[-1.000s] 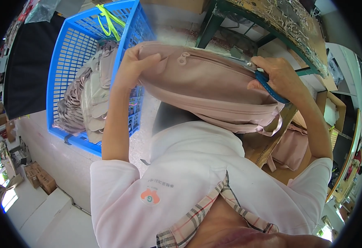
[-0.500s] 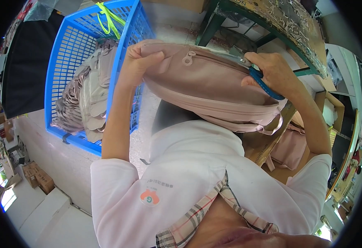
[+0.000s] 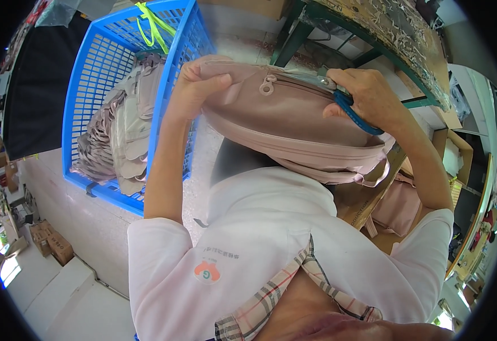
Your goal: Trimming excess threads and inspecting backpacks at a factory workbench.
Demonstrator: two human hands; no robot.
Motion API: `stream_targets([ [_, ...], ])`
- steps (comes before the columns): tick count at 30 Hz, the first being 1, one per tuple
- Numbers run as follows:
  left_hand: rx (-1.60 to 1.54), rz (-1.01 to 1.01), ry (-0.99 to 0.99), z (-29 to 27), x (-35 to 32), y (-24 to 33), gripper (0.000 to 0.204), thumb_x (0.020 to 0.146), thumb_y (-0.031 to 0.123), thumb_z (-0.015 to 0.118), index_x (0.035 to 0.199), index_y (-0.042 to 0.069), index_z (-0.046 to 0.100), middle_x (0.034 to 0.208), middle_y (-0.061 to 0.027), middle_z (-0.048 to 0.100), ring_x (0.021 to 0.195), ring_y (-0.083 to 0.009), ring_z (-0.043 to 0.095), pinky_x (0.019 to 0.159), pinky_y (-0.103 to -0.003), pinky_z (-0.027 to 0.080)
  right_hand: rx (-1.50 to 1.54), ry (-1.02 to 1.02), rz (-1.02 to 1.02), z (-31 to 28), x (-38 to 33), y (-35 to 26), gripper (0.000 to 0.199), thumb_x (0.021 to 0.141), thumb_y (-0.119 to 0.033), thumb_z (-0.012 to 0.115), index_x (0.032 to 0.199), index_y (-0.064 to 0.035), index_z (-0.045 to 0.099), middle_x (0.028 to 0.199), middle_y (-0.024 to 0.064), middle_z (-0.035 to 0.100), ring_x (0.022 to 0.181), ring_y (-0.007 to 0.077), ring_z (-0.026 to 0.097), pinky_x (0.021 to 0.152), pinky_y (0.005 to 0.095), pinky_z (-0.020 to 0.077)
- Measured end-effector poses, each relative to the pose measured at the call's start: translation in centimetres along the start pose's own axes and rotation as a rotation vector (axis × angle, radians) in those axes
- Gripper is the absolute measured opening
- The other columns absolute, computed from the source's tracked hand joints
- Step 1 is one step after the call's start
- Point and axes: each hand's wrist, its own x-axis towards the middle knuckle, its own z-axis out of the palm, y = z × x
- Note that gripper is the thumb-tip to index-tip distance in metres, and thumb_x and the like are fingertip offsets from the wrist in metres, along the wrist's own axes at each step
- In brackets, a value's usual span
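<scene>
A dusty-pink bag (image 3: 299, 116) with several zippers is spread in front of my body, its long seam edge at the far side. At its far left corner, my left hand (image 3: 194, 91) grips the material, thumb on top and fingers behind. A zipper pull (image 3: 266, 85) with a round loop hangs near that corner. My right hand (image 3: 368, 94) is closed around blue-handled scissors (image 3: 355, 116). Their metal blades point left along the bag's far edge, close against it; whether they are apart cannot be made out. A looped strap hangs at the bag's right end.
On the left stands a blue plastic basket (image 3: 115, 200) with stacked pinkish fabric pieces (image 3: 126, 125) and a yellow-green ribbon (image 3: 155, 28). A green-legged bench (image 3: 399, 37) strewn with scraps is at far right. Below it, an open carton (image 3: 359, 202) holds another pink bag (image 3: 399, 207).
The scissors and my right hand have shifted slightly left along the bag's far edge. My left hand and the bag's left corner have moved a little right.
</scene>
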Motion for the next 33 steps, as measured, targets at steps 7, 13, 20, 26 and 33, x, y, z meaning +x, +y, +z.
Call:
stream_targets([
  [7,-0.041,-0.018,-0.002,-0.1,-0.1,-0.3,0.036,0.065,0.013,0.073,0.096,0.001,0.058,0.088,-0.0038,0.061,0.080,-0.0117,0.056,0.074,-0.024,0.043,0.039,-0.022,0.001,-0.1,0.4,-0.1,0.054,0.065,-0.047,0.064,0.092,-0.0026,0.050,0.063,0.0141,0.053,0.060,0.0317,0.053,0.054,0.0369,0.0424],
  [13,-0.023,-0.004,-0.028,-0.1,-0.2,-0.2,0.035,0.065,0.014,0.073,0.094,0.001,0.059,0.086,-0.0042,0.061,0.080,-0.0117,0.056,0.074,-0.024,0.043,0.118,0.002,-0.021,0.0,1.4,-0.7,0.054,0.064,-0.046,0.065,0.094,-0.0032,0.050,0.067,0.0143,0.053,0.065,0.0323,0.053,0.058,0.0372,0.0423],
  [20,-0.060,-0.023,-0.022,0.4,-0.4,0.1,0.033,0.065,0.013,0.073,0.093,0.001,0.059,0.085,-0.0042,0.061,0.078,-0.0112,0.056,0.073,-0.024,0.043,0.177,-0.039,-0.013,-0.2,1.4,-0.8,0.049,0.065,-0.042,0.067,0.088,-0.0019,0.051,0.061,0.0161,0.052,0.059,0.0345,0.052,0.053,0.0374,0.0412],
  [26,0.003,0.014,0.006,0.5,-0.5,0.2,0.032,0.066,0.013,0.072,0.093,0.001,0.059,0.084,-0.0035,0.061,0.077,-0.0106,0.055,0.072,-0.023,0.043,0.181,-0.057,0.000,-0.2,1.4,-0.6,0.050,0.065,-0.043,0.067,0.086,-0.0016,0.051,0.059,0.0161,0.051,0.058,0.0353,0.051,0.053,0.0381,0.0409],
  [33,0.022,0.047,-0.017,1.0,-0.6,0.7,0.030,0.066,0.011,0.071,0.092,0.001,0.060,0.083,-0.0028,0.061,0.077,-0.0098,0.055,0.072,-0.022,0.042,0.223,-0.032,-0.079,-0.3,3.0,-1.4,0.054,0.065,-0.046,0.066,0.090,-0.0015,0.050,0.064,0.0167,0.052,0.064,0.0346,0.052,0.058,0.0385,0.0411],
])
